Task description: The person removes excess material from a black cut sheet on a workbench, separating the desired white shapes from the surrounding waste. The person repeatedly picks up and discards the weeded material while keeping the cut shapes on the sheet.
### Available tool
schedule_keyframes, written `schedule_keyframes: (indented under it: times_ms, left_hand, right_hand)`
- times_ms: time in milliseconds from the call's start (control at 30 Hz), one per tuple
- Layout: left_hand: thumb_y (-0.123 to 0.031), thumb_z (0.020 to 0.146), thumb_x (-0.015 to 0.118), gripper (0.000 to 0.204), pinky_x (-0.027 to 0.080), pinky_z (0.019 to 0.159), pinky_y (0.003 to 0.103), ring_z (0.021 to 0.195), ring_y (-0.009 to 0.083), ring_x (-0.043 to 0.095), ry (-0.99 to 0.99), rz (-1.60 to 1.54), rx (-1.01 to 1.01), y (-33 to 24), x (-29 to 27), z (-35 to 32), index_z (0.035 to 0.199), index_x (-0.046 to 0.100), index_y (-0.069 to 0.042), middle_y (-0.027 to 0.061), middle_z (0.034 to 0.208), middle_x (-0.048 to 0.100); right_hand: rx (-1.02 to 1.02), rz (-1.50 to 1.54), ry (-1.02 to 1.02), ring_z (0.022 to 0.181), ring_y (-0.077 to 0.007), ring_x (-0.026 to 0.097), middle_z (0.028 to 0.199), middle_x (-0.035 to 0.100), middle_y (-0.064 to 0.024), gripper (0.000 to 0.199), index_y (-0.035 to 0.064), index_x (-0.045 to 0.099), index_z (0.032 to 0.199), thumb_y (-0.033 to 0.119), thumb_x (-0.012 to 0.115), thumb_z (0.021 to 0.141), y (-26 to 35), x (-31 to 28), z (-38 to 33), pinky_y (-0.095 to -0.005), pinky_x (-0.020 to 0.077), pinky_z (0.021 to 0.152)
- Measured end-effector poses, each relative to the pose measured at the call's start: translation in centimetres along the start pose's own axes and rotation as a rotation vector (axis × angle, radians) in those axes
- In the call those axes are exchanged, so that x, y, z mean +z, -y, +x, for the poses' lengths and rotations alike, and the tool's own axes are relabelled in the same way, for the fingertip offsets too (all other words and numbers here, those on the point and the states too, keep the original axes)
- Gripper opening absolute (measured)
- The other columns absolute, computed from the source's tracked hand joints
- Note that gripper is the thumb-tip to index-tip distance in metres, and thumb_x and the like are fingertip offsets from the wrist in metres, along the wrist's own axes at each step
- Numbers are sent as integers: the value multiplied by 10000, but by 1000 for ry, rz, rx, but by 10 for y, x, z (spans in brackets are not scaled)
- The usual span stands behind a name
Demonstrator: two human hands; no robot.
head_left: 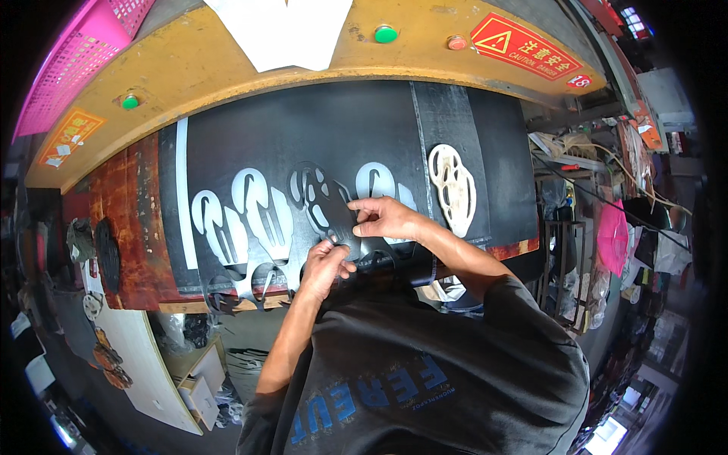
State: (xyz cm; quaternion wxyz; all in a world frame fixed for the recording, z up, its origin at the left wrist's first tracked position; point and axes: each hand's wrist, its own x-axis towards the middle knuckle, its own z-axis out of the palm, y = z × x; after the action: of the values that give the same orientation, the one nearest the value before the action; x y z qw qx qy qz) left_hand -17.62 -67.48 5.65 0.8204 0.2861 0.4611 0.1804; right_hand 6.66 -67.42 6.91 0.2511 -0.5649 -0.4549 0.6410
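Across the far side runs the yellow machine beam (425, 54), and on the near side of it spreads the black-topped table (273, 129). Over the table's middle is the black cut-out piece (334, 199), straight ahead of me, its long axis running from far left to near right; whether it rests flat or is slightly raised I cannot tell. Left of it lie two pale cut-out pieces (269, 216), and well to the right, the cream cut-out piece (453, 188). My right hand (388, 219) comes in from the right and pinches the black piece's right edge, thumb nearer me than forefinger. My left hand (326, 267) sits at its near end, pinching there with thumb and fingertips, so both hands are touching it.
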Motion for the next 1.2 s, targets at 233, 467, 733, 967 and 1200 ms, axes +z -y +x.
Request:
schedule_keyframes:
  times_ms: [233, 467, 733, 967, 1200]
  left_hand:
    - [-112, 1043, 660, 137, 540, 527, 251, 611, 134, 682, -47, -89, 64, -1, 7, -3, 1163, 668, -47, 38, 933, 699]
    - [-127, 1059, 670, 189, 546, 567, 240, 664, 138, 713, -132, -47, 125, 4, 9, -16, 1216, 674, -22, 48, 927, 727]
    - [-131, 1058, 672, 211, 510, 625, 238, 688, 100, 687, -94, 110, 180, -4, 6, -7, 1214, 719, 4, 23, 913, 734]
    - [-115, 1067, 624, 161, 505, 616, 246, 641, 84, 637, -103, 225, 238, 2, 1, -1, 1174, 674, -4, 9, 829, 673]
    - [-57, 1044, 574, 86, 540, 561, 290, 587, 139, 642, -130, 280, 225, 18, -3, 1, 1080, 512, -9, 59, 803, 616]
  right_hand:
    - [-40, -163, -192, 933, -140, 679, 1107, 693, -62, 484, 24, 649, 1393, 100, 800, 939, 33, 21, -9, -304, 577, 799]
    - [-244, -440, -93, 1077, -357, 690, 1248, 663, -177, 442, 34, 705, 1332, 94, 759, 897, 35, 36, -24, -438, 570, 944]
    - [-400, -612, -23, 1042, -381, 706, 1151, 695, -193, 333, -1, 737, 1251, 62, 725, 924, 28, 23, -11, -433, 581, 886]
    - [-439, -756, 146, 933, -434, 713, 1024, 729, -195, 175, 16, 754, 1035, 103, 654, 920, 42, 9, 12, -494, 569, 835]
    - [-522, -1117, -333, 878, -422, 708, 934, 709, -220, 202, -2, 709, 949, 174, 635, 885, 84, -44, 70, -515, 592, 811]
